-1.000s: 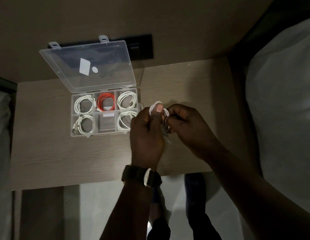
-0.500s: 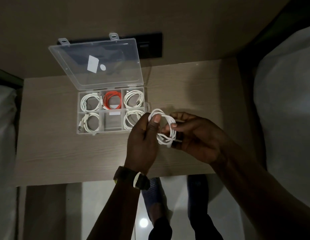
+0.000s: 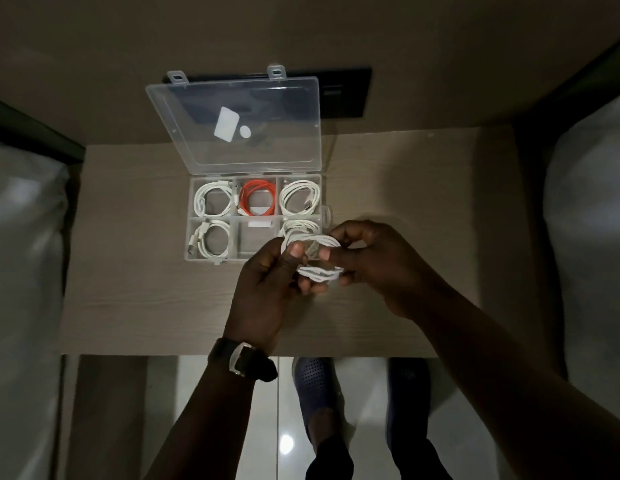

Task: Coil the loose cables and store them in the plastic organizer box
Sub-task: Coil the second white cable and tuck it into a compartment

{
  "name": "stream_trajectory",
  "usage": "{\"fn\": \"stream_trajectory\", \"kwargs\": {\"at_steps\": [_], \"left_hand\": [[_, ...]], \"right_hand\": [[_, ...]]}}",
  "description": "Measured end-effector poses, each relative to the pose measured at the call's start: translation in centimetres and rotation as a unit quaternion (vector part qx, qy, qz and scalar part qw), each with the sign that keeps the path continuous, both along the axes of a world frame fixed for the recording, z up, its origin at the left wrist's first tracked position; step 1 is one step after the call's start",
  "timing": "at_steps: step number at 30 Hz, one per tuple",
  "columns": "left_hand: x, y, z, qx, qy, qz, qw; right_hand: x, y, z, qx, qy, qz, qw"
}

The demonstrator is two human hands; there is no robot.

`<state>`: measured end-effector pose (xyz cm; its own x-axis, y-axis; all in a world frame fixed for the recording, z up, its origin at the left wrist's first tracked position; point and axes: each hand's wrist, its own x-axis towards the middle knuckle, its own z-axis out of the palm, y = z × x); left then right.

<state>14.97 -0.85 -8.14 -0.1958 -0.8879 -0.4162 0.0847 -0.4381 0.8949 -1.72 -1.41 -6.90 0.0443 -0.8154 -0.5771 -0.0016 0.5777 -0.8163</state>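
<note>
Head view shows the plastic organizer box [image 3: 211, 258] open on the wooden surface [image 3: 135, 289], its clear lid [image 3: 239, 98] tilted back. Five of its six compartments hold coiled cables: four white and one orange cable [image 3: 257, 201] in the far middle one. Only the near middle compartment [image 3: 255, 242] looks free. Just in front of the box's near right corner, the left hand [image 3: 267, 289] and right hand [image 3: 374, 268] both grip a white cable coil [image 3: 313, 256], fingers closed around its loops. Judging by this, one cable remains to be stored.
</note>
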Motion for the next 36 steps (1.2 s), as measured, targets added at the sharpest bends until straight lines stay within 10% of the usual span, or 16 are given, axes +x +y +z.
{"fn": "stream_trajectory", "kwargs": {"at_steps": [6, 15, 20, 36], "left_hand": [[4.3, -2.1, -0.9, 0.074, 0.075, 0.101, 0.989], [6.4, -5.1, -4.0, 0.01, -0.067, 0.262, 0.963], [7.5, -4.1, -5.9, -0.089, -0.343, 0.174, 0.919], [7.9, -3.2, -4.1, -0.294, -0.507, -0.049, 0.809]], "right_hand": [[4.5, -3.4, -1.8, 0.007, -0.043, -0.067, 0.997], [10.0, -7.3, -4.8, -0.085, 0.182, -0.037, 0.979], [10.6, -7.1, -5.5, -0.179, 0.362, 0.06, 0.913], [8.9, -5.1, -6.1, -0.266, 0.47, 0.252, 0.803]]}}
